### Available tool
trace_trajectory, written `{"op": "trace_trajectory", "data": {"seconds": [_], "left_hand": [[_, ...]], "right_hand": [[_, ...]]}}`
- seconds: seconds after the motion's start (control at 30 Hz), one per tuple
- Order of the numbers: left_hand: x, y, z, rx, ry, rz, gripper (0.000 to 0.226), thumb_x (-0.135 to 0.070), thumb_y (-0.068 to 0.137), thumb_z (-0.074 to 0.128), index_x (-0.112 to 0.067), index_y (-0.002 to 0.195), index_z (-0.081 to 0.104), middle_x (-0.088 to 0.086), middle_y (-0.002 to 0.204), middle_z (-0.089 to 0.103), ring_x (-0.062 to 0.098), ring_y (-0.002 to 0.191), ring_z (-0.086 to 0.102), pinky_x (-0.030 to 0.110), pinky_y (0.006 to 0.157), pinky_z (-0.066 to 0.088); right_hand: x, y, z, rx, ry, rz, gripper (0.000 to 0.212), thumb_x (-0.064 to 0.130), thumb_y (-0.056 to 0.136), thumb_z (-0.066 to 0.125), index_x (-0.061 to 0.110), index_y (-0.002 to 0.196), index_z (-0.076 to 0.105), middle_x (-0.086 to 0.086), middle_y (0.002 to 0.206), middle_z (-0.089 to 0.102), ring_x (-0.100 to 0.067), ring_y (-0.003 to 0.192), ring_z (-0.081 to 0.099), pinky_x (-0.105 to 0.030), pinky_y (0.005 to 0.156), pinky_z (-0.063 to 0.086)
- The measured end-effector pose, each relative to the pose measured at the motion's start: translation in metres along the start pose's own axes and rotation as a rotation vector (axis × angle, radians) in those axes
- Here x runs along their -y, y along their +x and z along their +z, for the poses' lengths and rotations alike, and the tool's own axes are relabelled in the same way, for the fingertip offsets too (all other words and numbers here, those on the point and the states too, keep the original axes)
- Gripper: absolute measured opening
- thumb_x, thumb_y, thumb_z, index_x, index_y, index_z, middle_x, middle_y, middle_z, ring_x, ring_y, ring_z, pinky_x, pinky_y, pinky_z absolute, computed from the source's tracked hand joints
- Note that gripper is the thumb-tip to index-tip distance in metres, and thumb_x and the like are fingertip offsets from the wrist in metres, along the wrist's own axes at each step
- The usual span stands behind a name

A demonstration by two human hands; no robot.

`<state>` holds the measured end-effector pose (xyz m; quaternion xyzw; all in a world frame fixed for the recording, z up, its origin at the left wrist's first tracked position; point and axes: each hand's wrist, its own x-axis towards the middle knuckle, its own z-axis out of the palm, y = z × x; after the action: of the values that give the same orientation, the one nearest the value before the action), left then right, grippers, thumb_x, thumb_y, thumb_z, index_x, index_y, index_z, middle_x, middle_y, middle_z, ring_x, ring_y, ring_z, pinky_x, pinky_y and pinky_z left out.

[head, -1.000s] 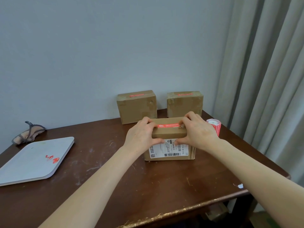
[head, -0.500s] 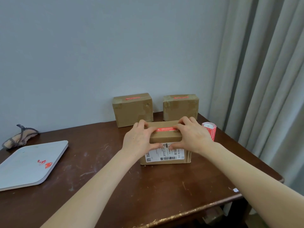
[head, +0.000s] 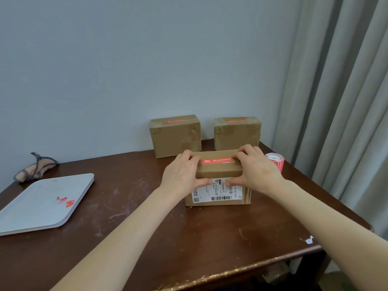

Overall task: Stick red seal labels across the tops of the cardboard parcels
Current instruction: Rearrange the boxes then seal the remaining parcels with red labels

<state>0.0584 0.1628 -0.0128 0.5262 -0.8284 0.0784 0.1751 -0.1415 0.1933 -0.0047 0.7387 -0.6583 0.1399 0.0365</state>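
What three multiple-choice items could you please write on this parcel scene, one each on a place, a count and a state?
1. Where is the label roll relative to the front parcel?
A. to its left
B. to its right
C. on top of it

2. How many cardboard parcels stand on the table?
A. two
B. three
C. four

3. In what state is the front parcel's red seal label?
A. laid flat across the top
B. unpeeled on the roll
C. crumpled on the table

Answers:
1 B: the roll stands past the right hand, near the table's right edge.
2 B: there is the front parcel plus the back-left parcel and the back-right parcel.
3 A: it lies along the top, with the fingers of the left hand and the right hand at its ends.
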Motion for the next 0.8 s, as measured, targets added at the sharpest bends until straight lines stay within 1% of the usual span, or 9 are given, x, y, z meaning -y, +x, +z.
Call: {"op": "trace_trajectory", "data": {"seconds": [0.07, 0.13, 0.27, 0.47, 0.6, 0.73, 0.8], "left_hand": [[-0.0031, -0.0001, 0.0005, 0.001, 0.015, 0.026, 0.076, -0.068, 0.073, 0.060, -0.034, 0.138, 0.038, -0.004, 0.129, 0.043, 0.015, 0.115, 0.042, 0.027, 0.081, 0.045], [-0.0058, 0.0002, 0.0021, -0.003, 0.048, 0.032, 0.074, -0.069, 0.073, 0.058, -0.038, 0.137, 0.038, -0.003, 0.128, 0.042, 0.017, 0.113, 0.041, 0.027, 0.078, 0.046], [-0.0047, 0.0027, 0.0036, 0.003, 0.051, 0.000, 0.073, -0.070, 0.072, 0.058, -0.034, 0.134, 0.046, -0.004, 0.127, 0.043, 0.015, 0.115, 0.040, 0.027, 0.082, 0.045], [-0.0013, -0.0005, 0.0053, -0.002, 0.055, 0.004, 0.074, -0.070, 0.073, 0.058, -0.032, 0.135, 0.045, -0.008, 0.130, 0.042, 0.012, 0.117, 0.039, 0.025, 0.078, 0.044], [-0.0026, 0.0024, 0.0025, 0.005, 0.039, 0.003, 0.072, -0.068, 0.074, 0.059, -0.032, 0.136, 0.046, -0.008, 0.130, 0.044, 0.011, 0.118, 0.039, 0.025, 0.078, 0.043], [0.0001, -0.0021, 0.0042, -0.018, 0.033, -0.006, 0.073, -0.067, 0.075, 0.059, -0.029, 0.136, 0.044, -0.011, 0.133, 0.045, 0.009, 0.119, 0.042, 0.024, 0.084, 0.044], [0.0025, -0.0044, 0.0044, -0.034, 0.014, 0.001, 0.073, -0.064, 0.077, 0.060, -0.029, 0.138, 0.040, -0.010, 0.136, 0.045, 0.010, 0.121, 0.043, 0.024, 0.088, 0.043]], "right_hand": [[0.0020, -0.0005, -0.0006, -0.005, -0.034, -0.021, 0.086, 0.068, 0.065, 0.070, 0.028, 0.137, 0.043, 0.004, 0.131, 0.041, -0.017, 0.120, 0.037, -0.036, 0.093, 0.047], [0.0043, -0.0002, -0.0008, -0.005, -0.071, -0.036, 0.086, 0.070, 0.066, 0.067, 0.033, 0.139, 0.041, 0.003, 0.131, 0.040, -0.018, 0.120, 0.037, -0.034, 0.093, 0.045], [0.0050, 0.0001, -0.0011, 0.007, -0.090, -0.023, 0.080, 0.073, 0.069, 0.064, 0.035, 0.138, 0.047, 0.004, 0.129, 0.041, -0.018, 0.120, 0.036, -0.033, 0.094, 0.041], [0.0059, 0.0021, -0.0022, 0.016, -0.101, -0.011, 0.083, 0.074, 0.066, 0.065, 0.032, 0.136, 0.049, 0.004, 0.128, 0.043, -0.018, 0.118, 0.038, -0.033, 0.092, 0.044], [0.0048, 0.0020, -0.0026, 0.019, -0.093, -0.016, 0.081, 0.073, 0.067, 0.065, 0.034, 0.136, 0.049, 0.005, 0.128, 0.044, -0.018, 0.118, 0.038, -0.034, 0.092, 0.045], [0.0033, 0.0003, 0.0006, 0.000, -0.080, -0.011, 0.083, 0.071, 0.067, 0.066, 0.030, 0.137, 0.046, 0.006, 0.130, 0.045, -0.015, 0.119, 0.039, -0.034, 0.089, 0.049], [0.0011, -0.0015, 0.0015, -0.024, -0.058, -0.009, 0.081, 0.066, 0.070, 0.068, 0.030, 0.138, 0.042, 0.006, 0.132, 0.047, -0.014, 0.120, 0.041, -0.033, 0.088, 0.048]]}}
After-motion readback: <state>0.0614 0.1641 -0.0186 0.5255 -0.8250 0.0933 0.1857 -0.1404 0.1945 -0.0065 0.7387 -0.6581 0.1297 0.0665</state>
